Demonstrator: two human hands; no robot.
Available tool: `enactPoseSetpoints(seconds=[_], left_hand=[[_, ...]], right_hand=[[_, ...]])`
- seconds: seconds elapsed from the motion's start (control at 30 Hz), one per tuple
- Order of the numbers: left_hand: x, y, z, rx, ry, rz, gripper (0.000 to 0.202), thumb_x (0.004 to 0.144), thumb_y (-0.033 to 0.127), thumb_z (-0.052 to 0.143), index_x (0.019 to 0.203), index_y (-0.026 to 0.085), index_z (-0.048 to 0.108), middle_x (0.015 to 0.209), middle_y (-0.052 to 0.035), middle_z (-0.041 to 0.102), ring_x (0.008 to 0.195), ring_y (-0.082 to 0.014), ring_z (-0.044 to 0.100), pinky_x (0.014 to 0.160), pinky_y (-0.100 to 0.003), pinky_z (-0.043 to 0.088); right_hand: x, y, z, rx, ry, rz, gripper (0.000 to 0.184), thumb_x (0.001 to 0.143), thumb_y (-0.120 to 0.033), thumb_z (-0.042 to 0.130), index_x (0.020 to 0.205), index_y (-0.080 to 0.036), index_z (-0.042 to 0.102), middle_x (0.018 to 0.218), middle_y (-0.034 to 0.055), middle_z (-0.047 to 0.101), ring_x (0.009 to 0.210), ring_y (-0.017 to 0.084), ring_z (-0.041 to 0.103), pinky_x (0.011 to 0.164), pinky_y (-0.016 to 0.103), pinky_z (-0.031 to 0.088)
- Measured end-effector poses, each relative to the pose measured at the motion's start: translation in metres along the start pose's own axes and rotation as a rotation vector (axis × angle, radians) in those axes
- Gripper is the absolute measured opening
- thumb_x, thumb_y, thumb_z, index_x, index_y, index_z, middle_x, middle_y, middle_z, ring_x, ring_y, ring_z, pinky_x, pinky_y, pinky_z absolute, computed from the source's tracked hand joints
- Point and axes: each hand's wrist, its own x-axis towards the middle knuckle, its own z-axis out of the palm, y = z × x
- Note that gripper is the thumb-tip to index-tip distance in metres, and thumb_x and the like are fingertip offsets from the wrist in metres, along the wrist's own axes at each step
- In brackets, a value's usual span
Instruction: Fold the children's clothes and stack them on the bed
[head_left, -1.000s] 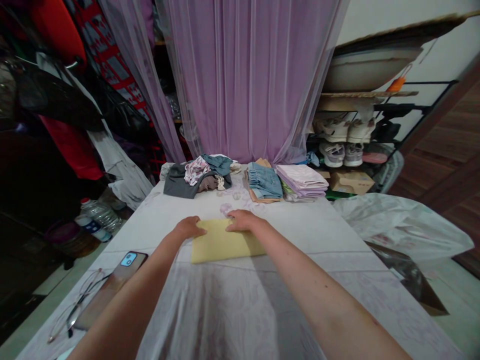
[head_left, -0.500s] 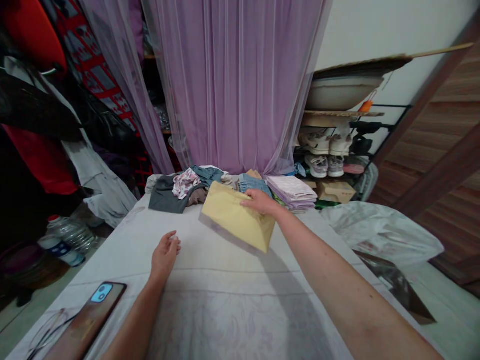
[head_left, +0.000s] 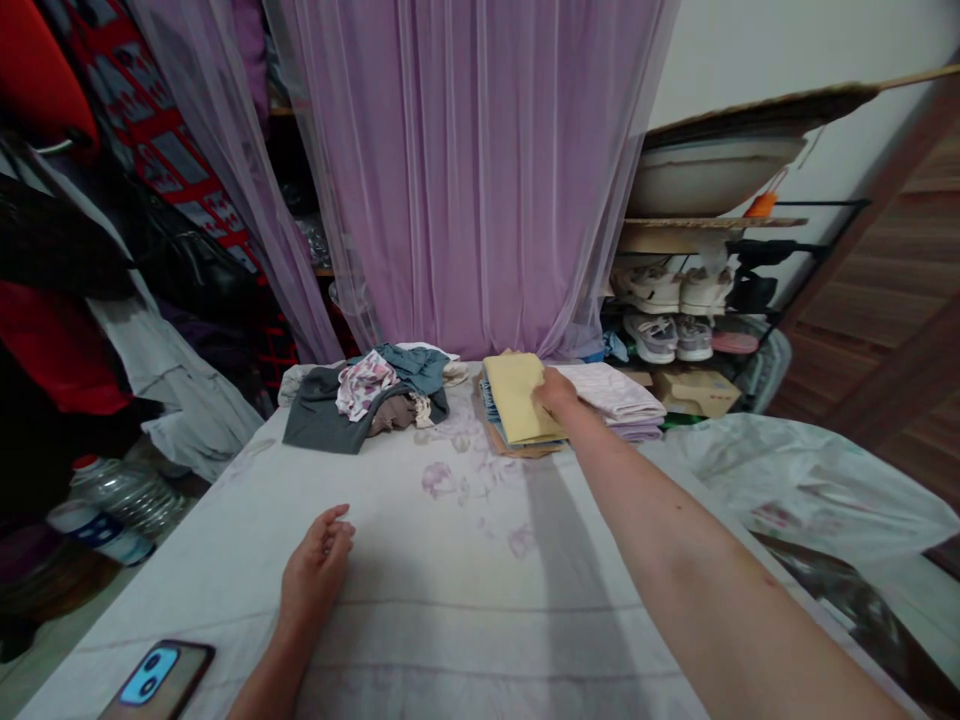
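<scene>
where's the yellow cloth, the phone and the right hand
yellow cloth [head_left: 514, 400], head view, middle of its top face
phone [head_left: 159, 682], head view, back of the phone near its camera bump
right hand [head_left: 556, 393], head view, back of the hand

Right arm [head_left: 675, 550] reaching far forward, stretched nearly straight. Right hand [head_left: 556, 392] palm down, fingers [head_left: 545, 392] bent over at far end of reach. Left hand [head_left: 315, 575] low, nearer me, turned on edge, fingers [head_left: 334, 522] loosely curled, empty. Hands well apart.
</scene>
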Motion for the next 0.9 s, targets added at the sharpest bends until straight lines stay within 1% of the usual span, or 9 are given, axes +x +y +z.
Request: enactPoseSetpoints(seconds=[0.07, 0.17, 0.27, 0.37, 0.47, 0.57, 0.63, 0.77, 0.9], left_hand=[[-0.001, 0.003, 0.000, 0.020, -0.004, 0.009, 0.051, 0.070, 0.056, 0.053, 0.105, 0.021, 0.061, 0.075, -0.0004, 0.066, 0.066, -0.0177, 0.064, 0.063, -0.029, 0.052], [-0.002, 0.005, -0.001, 0.037, 0.000, 0.032, 0.049, 0.070, 0.055, 0.053, 0.103, 0.021, 0.061, 0.073, -0.0003, 0.066, 0.065, -0.0175, 0.064, 0.064, -0.029, 0.052], [-0.003, 0.007, -0.001, 0.039, -0.004, 0.041, 0.048, 0.070, 0.054, 0.053, 0.102, 0.020, 0.062, 0.075, -0.0005, 0.068, 0.066, -0.0171, 0.064, 0.065, -0.028, 0.052], [-0.003, 0.008, -0.001, 0.083, -0.006, 0.043, 0.046, 0.070, 0.055, 0.052, 0.099, 0.021, 0.064, 0.072, -0.0001, 0.069, 0.065, -0.0172, 0.064, 0.062, -0.027, 0.051], [-0.005, 0.010, -0.001, 0.140, -0.002, 0.043, 0.044, 0.071, 0.056, 0.052, 0.094, 0.021, 0.066, 0.069, 0.0005, 0.068, 0.063, -0.0174, 0.063, 0.060, -0.027, 0.050], [-0.006, 0.010, -0.001, 0.167, -0.006, 0.052, 0.043, 0.072, 0.057, 0.051, 0.091, 0.022, 0.067, 0.066, 0.0012, 0.067, 0.060, -0.0169, 0.061, 0.059, -0.026, 0.050], [-0.006, 0.010, -0.001, 0.177, -0.007, 0.055, 0.042, 0.073, 0.056, 0.051, 0.091, 0.022, 0.067, 0.065, 0.0016, 0.066, 0.059, -0.0166, 0.061, 0.058, -0.026, 0.049], [-0.005, 0.008, -0.001, 0.200, -0.010, 0.059, 0.041, 0.073, 0.056, 0.051, 0.090, 0.022, 0.068, 0.063, 0.0024, 0.066, 0.057, -0.0160, 0.060, 0.056, -0.024, 0.048], [-0.004, 0.008, -0.001, 0.224, -0.020, 0.073, 0.038, 0.075, 0.054, 0.050, 0.090, 0.023, 0.068, 0.066, 0.0022, 0.068, 0.060, -0.0165, 0.062, 0.057, -0.024, 0.049]], right_hand=[[-0.001, 0.004, 0.007, -0.026, -0.021, -0.011, 0.042, 0.080, -0.009, 0.054, 0.121, -0.011, 0.062, 0.113, 0.0160, 0.069, 0.100, 0.024, 0.065, 0.082, 0.028, 0.048], [-0.003, 0.004, 0.003, -0.070, -0.036, -0.032, 0.041, 0.081, -0.010, 0.053, 0.121, -0.009, 0.062, 0.113, 0.0177, 0.068, 0.102, 0.025, 0.064, 0.083, 0.029, 0.047], [-0.014, -0.004, -0.005, -0.105, 0.016, -0.090, 0.043, 0.088, -0.020, 0.049, 0.129, -0.009, 0.058, 0.128, 0.0209, 0.060, 0.117, 0.028, 0.056, 0.096, 0.035, 0.042], [-0.030, -0.017, -0.003, -0.191, 0.074, -0.334, 0.048, 0.096, -0.037, 0.039, 0.139, -0.019, 0.049, 0.151, 0.0151, 0.039, 0.138, 0.030, 0.033, 0.112, 0.047, 0.024], [-0.038, -0.025, 0.014, -0.298, -0.059, -0.528, 0.050, 0.099, -0.047, 0.027, 0.141, -0.028, 0.047, 0.153, 0.0089, 0.038, 0.139, 0.031, 0.029, 0.111, 0.061, 0.016], [-0.036, -0.023, 0.035, -0.303, -0.247, -0.467, 0.056, 0.098, -0.055, 0.022, 0.144, -0.032, 0.041, 0.156, 0.0082, 0.033, 0.140, 0.033, 0.028, 0.106, 0.068, 0.019], [-0.032, -0.019, 0.047, -0.277, -0.297, -0.424, 0.058, 0.097, -0.056, 0.019, 0.148, -0.033, 0.035, 0.160, 0.0069, 0.024, 0.143, 0.033, 0.022, 0.106, 0.069, 0.019], [-0.029, -0.010, 0.058, -0.244, -0.281, -0.413, 0.057, 0.097, -0.056, 0.018, 0.148, -0.035, 0.034, 0.160, 0.0051, 0.023, 0.145, 0.030, 0.020, 0.107, 0.068, 0.019], [-0.035, -0.011, 0.057, -0.272, -0.239, -0.433, 0.054, 0.098, -0.053, 0.024, 0.147, -0.034, 0.036, 0.160, 0.0056, 0.024, 0.143, 0.031, 0.022, 0.107, 0.068, 0.020]])
